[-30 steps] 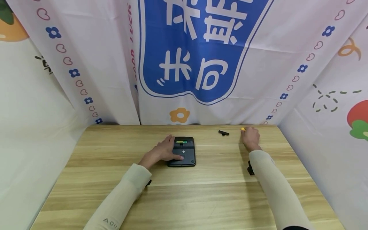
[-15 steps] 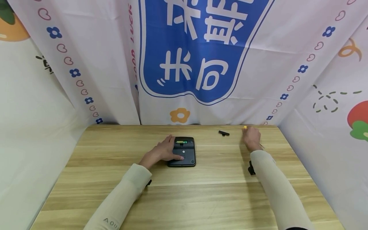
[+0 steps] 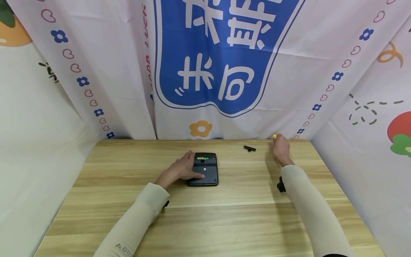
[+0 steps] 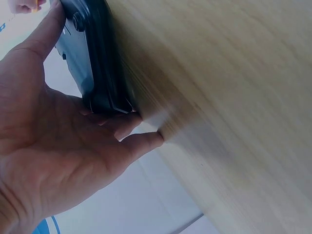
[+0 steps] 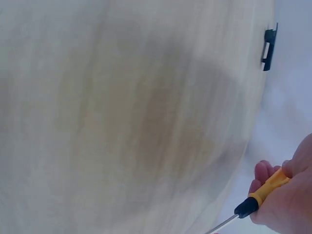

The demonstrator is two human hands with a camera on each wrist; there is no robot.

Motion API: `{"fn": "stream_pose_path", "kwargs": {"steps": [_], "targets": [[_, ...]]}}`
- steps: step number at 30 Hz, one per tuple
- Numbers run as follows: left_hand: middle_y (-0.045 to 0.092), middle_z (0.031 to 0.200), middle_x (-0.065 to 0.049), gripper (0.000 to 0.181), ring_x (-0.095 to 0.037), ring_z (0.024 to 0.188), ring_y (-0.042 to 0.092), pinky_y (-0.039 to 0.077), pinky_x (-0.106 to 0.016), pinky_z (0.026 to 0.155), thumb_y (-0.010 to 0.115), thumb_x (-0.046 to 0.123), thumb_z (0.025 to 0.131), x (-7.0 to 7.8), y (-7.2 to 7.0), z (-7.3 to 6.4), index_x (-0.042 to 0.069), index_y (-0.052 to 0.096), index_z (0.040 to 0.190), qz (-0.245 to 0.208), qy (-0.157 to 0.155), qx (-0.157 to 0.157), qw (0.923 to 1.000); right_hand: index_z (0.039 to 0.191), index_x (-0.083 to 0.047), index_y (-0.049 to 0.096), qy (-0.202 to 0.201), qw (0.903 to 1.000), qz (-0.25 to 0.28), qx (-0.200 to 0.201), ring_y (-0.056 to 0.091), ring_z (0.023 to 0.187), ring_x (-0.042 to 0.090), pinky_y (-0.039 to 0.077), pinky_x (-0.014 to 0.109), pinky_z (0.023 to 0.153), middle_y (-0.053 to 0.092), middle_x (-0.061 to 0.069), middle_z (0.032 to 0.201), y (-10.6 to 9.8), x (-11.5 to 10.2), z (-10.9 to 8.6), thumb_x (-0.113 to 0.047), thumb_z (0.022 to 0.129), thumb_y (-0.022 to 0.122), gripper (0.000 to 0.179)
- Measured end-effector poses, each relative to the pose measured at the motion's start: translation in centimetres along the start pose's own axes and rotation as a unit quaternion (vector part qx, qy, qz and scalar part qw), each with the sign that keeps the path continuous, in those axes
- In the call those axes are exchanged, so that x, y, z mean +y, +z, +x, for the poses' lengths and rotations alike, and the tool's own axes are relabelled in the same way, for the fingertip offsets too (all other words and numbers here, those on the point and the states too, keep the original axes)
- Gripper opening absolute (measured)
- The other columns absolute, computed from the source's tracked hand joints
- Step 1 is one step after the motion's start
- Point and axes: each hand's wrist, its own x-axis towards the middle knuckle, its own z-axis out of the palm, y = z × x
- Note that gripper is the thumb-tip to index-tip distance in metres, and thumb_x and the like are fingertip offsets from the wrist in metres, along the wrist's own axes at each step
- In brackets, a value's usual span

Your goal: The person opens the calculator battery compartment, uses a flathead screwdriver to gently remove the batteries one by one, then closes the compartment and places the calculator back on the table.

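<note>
Left hand (image 3: pixel 185 167), fingers spread, grips a black battery-powered device (image 3: pixel 210 173) – right hand (image 3: pixel 281 149), fingers curled, holds a yellow-handled screwdriver (image 5: pixel 269 188) – battery cover (image 3: pixel 249 148) between hands

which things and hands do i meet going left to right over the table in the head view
Left hand → black device → small black part → right hand

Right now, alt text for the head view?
A left hand grips a black device on a wooden table, its battery exposed. The right hand holds a yellow tool, mostly hidden, by the far edge; a small black piece lies between device and tool.
</note>
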Motion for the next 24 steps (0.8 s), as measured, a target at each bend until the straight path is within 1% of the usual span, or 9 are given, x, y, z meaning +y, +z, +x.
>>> {"fn": "stream_pose_path", "kwargs": {"steps": [3,5,10,12,15,19,22,24], "targets": [[0.012,0.174,-0.026,0.113,-0.040,0.161,0.019,0.021,-0.064,0.126,0.076,0.056,0.094,0.0,-0.1,0.0,-0.004,0.015,0.167,-0.001,0.000,0.001,1.0000,0.136,0.019,0.050,0.005,0.9996,0.028,0.003,0.062,0.108,0.049,0.053,0.060,0.098,0.062,0.037,0.120,-0.1,-0.3,0.3,-0.010,0.115,0.036,0.039],[0.012,0.175,-0.026,0.113,-0.040,0.161,0.018,0.020,-0.064,0.127,0.076,0.056,0.094,0.0,-0.1,0.0,-0.004,0.015,0.167,0.000,0.000,0.001,1.0000,0.138,0.019,0.048,0.006,0.9990,0.043,0.008,0.062,0.109,0.051,0.053,0.060,0.099,0.061,0.037,0.122,-0.2,-0.4,0.5,-0.011,0.114,0.034,0.041],[0.012,0.175,-0.026,0.112,-0.040,0.161,0.019,0.021,-0.064,0.127,0.076,0.056,0.095,0.0,-0.1,0.1,-0.004,0.015,0.167,0.004,0.001,0.002,1.0000,0.137,0.021,0.049,0.003,0.9974,0.062,0.037,0.060,0.117,0.058,0.048,0.065,0.103,0.060,0.042,0.125,-0.6,-0.8,0.7,-0.012,0.112,0.035,0.042],[0.012,0.175,-0.026,0.112,-0.039,0.161,0.019,0.021,-0.064,0.127,0.075,0.056,0.095,0.0,-0.1,0.1,-0.003,0.014,0.168,0.005,0.002,0.001,1.0000,0.136,0.020,0.050,0.006,0.9963,0.074,0.043,0.059,0.117,0.058,0.047,0.065,0.104,0.061,0.042,0.125,-0.8,-0.9,0.6,-0.012,0.112,0.036,0.042],[0.012,0.175,-0.026,0.112,-0.039,0.161,0.018,0.020,-0.063,0.127,0.075,0.056,0.095,0.0,-0.1,0.1,-0.003,0.014,0.168,0.005,0.002,-0.001,1.0000,0.136,0.019,0.050,0.013,0.9939,0.101,0.042,0.060,0.114,0.055,0.047,0.064,0.104,0.062,0.040,0.122,-1.0,-1.2,0.5,-0.015,0.114,0.035,0.043],[0.012,0.175,-0.026,0.112,-0.040,0.161,0.019,0.020,-0.063,0.127,0.076,0.056,0.095,0.1,0.0,0.0,-0.004,0.015,0.167,0.005,0.001,-0.002,1.0000,0.132,0.017,0.053,0.016,0.9899,0.135,0.040,0.061,0.105,0.049,0.050,0.059,0.097,0.062,0.035,0.117,-1.3,-1.6,0.3,-0.019,0.116,0.035,0.044],[0.012,0.175,-0.026,0.112,-0.040,0.161,0.018,0.020,-0.063,0.127,0.076,0.056,0.095,0.1,0.0,0.0,-0.004,0.014,0.167,0.004,-0.002,-0.004,1.0000,0.129,0.015,0.055,0.017,0.9874,0.151,0.044,0.060,0.101,0.043,0.050,0.051,0.091,0.063,0.031,0.114,-1.5,-1.9,0.1,-0.021,0.116,0.036,0.043],[0.011,0.175,-0.025,0.112,-0.039,0.162,0.017,0.019,-0.062,0.128,0.075,0.056,0.095,0.1,0.0,0.0,-0.003,0.013,0.168,0.003,-0.004,-0.006,1.0000,0.131,0.014,0.056,0.024,0.9859,0.161,0.040,0.059,0.098,0.038,0.049,0.045,0.086,0.063,0.028,0.114,-1.6,-2.2,0.0,-0.022,0.116,0.035,0.044]]}}
